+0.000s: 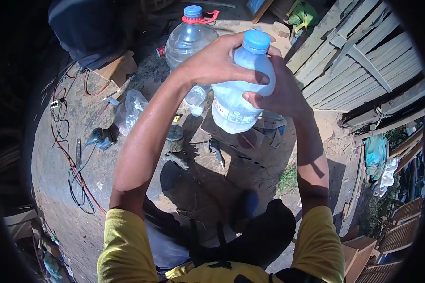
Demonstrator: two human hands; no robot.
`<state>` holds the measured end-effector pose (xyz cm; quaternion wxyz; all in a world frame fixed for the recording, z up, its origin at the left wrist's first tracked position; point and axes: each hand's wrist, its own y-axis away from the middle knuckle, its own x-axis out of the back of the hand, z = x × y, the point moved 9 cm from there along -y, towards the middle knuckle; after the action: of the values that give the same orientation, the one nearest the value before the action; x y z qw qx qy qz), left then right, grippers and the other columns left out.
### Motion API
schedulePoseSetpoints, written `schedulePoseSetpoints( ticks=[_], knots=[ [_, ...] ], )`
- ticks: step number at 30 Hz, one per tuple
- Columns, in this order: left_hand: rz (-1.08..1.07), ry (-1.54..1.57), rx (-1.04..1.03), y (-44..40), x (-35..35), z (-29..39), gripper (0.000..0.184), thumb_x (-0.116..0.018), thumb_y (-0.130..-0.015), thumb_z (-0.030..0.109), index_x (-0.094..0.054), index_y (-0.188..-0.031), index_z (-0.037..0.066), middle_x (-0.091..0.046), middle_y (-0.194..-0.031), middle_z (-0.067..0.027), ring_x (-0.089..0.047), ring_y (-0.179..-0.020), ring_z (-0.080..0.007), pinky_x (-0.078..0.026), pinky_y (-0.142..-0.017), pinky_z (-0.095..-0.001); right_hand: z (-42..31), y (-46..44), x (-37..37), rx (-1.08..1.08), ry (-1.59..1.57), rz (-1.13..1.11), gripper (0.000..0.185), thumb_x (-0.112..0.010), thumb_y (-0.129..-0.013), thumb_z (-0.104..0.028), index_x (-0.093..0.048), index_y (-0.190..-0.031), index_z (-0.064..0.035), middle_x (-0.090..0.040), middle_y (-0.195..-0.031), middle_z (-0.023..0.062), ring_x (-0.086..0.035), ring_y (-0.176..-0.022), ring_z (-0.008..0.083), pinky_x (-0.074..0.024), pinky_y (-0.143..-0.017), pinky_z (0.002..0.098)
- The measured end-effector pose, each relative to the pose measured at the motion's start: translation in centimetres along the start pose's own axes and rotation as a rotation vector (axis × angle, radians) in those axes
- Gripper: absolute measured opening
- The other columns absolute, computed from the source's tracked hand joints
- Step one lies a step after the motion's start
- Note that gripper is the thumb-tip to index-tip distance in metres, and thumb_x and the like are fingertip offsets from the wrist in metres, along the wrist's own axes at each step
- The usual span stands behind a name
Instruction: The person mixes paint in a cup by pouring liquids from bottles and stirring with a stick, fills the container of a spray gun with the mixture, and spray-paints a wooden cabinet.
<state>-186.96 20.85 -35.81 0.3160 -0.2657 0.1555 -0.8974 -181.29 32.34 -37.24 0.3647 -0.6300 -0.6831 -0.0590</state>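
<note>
A whitish plastic bottle (235, 113) with a blue cap is held up in front of me, slightly tilted. My left hand (226, 61) wraps round its upper left side, thumb across the front. On the other side my right hand (278, 89) grips it, its thumb pressed on the front as well. Part of a label with red and blue print shows low on the bottle. Behind my left hand stands a large clear jug (186, 45) with a blue cap and a red handle. Below the bottle lies a wooden board (208, 125) on the ground.
A small clear container (195, 96), a tin can (174, 137) and a plastic bag (130, 111) stand or lie on the ground. Cables (59, 137) run along the left. Wooden slats (359, 61) line the right. A dark-covered object (87, 30) sits at upper left.
</note>
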Motion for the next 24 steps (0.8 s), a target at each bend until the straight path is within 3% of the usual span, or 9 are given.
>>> schedulePoseSetpoints(
  ticks=[2, 6, 9, 12, 14, 18, 20, 22, 24],
  knots=[
    [0.111, 0.022, -0.047, 1.5, -1.1, -0.2, 0.065, -0.089, -0.086, 0.027, -0.065, -0.142, 0.008, -0.073, -0.128, -0.0067, -0.067, -0.119, -0.0175, -0.052, -0.108, -0.037, 0.3, 1.5, -1.2, -0.007, -0.002, -0.042, 0.101, -0.089, -0.069, -0.022, -0.036, -0.153, -0.0026, -0.058, -0.138, 0.0175, -0.059, -0.131, 0.0305, -0.0474, -0.11, 0.0436],
    [0.413, -0.017, 0.083, 5.6, -1.4, 1.0, 0.041, -0.083, -0.088, 0.03, -0.073, -0.115, 0.0, -0.078, -0.098, -0.0169, -0.077, -0.093, -0.0259, -0.058, -0.085, -0.0396, -0.2, 5.1, -3.6, -0.001, -0.015, -0.044, 0.102, -0.085, -0.07, -0.017, -0.03, -0.155, -0.0025, -0.048, -0.147, 0.0184, -0.051, -0.138, 0.0323, -0.0445, -0.114, 0.0451],
    [0.557, 0.006, 0.1, 8.7, -1.2, 1.6, 0.034, -0.081, -0.09, 0.026, -0.072, -0.11, 0.001, -0.077, -0.094, -0.0196, -0.078, -0.093, -0.0355, -0.058, -0.082, -0.0422, 0.1, 6.9, -5.1, 0.008, -0.397, 0.129, 0.133, -0.099, -0.063, -0.033, -0.016, -0.163, -0.0048, -0.043, -0.154, 0.0214, -0.049, -0.143, 0.0344, -0.0444, -0.117, 0.0496],
    [0.651, -0.01, 0.099, 11.3, -0.9, 3.3, 0.032, -0.081, -0.091, 0.026, -0.07, -0.108, 0.002, -0.076, -0.091, -0.0194, -0.076, -0.089, -0.0408, -0.058, -0.08, -0.0453, 0.1, 9.4, -6.7, 0.024, -0.187, 0.044, 0.16, -0.106, -0.054, -0.045, 0.0, -0.168, -0.0074, -0.036, -0.161, 0.0241, -0.043, -0.149, 0.0371, -0.0417, -0.12, 0.0528],
    [0.581, 0.064, 0.216, 12.3, -1.9, 2.1, 0.037, -0.082, -0.095, 0.031, -0.071, -0.114, 0.001, -0.076, -0.105, -0.0105, -0.072, -0.1, -0.0159, -0.056, -0.091, -0.036, 1.4, 10.3, -7.5, -0.07, -0.309, 0.087, 0.15, -0.104, -0.058, -0.042, -0.007, -0.167, -0.0057, -0.037, -0.16, 0.024, -0.045, -0.147, 0.0384, -0.0421, -0.118, 0.0532],
    [0.572, 0.15, 0.179, 14.4, -3.5, 0.7, 0.045, -0.079, -0.095, 0.026, -0.064, -0.13, 0.002, -0.077, -0.109, -0.0185, -0.077, -0.102, -0.0292, -0.058, -0.089, -0.0444, 2.9, 11.4, -8.7, -0.01, -0.154, -0.001, 0.132, -0.097, -0.065, -0.037, -0.018, -0.165, -0.0028, -0.041, -0.157, 0.0234, -0.049, -0.142, 0.0381, -0.0437, -0.115, 0.0529],
    [0.612, 0.13, 0.035, 15.4, -3.6, 0.9, 0.048, -0.077, -0.098, 0.026, -0.062, -0.137, 0.002, -0.075, -0.117, -0.0184, -0.074, -0.108, -0.0272, -0.057, -0.094, -0.0433, 4.1, 13.2, -8.5, -0.048, -0.133, 0.062, 0.114, -0.087, -0.07, -0.033, -0.028, -0.163, -0.0011, -0.044, -0.155, 0.0212, -0.048, -0.141, 0.0349, -0.0416, -0.115, 0.0492],
    [0.492, 0.154, 0.059, 16.4, -4.7, 0.5, 0.051, -0.072, -0.103, 0.027, -0.059, -0.146, 0.002, -0.068, -0.135, -0.0185, -0.067, -0.124, -0.0276, -0.052, -0.106, -0.0408, 4.6, 14.5, -8.3, -0.051, -0.012, 0.033, 0.113, -0.088, -0.069, -0.03, -0.03, -0.161, -0.0005, -0.047, -0.152, 0.0227, -0.052, -0.139, 0.0369, -0.0445, -0.113, 0.0505],
    [0.372, 0.222, 0.141, 16.8, -5.5, -0.8, 0.048, -0.072, -0.103, 0.029, -0.063, -0.142, 0.001, -0.07, -0.135, -0.0169, -0.068, -0.124, -0.0262, -0.052, -0.106, -0.0402, 5.3, 15.7, -8.2, -0.052, 0.113, 0.009, 0.112, -0.089, -0.068, -0.027, -0.031, -0.16, 0.0001, -0.05, -0.149, 0.0241, -0.055, -0.136, 0.0389, -0.0473, -0.111, 0.0519]
  ],
)
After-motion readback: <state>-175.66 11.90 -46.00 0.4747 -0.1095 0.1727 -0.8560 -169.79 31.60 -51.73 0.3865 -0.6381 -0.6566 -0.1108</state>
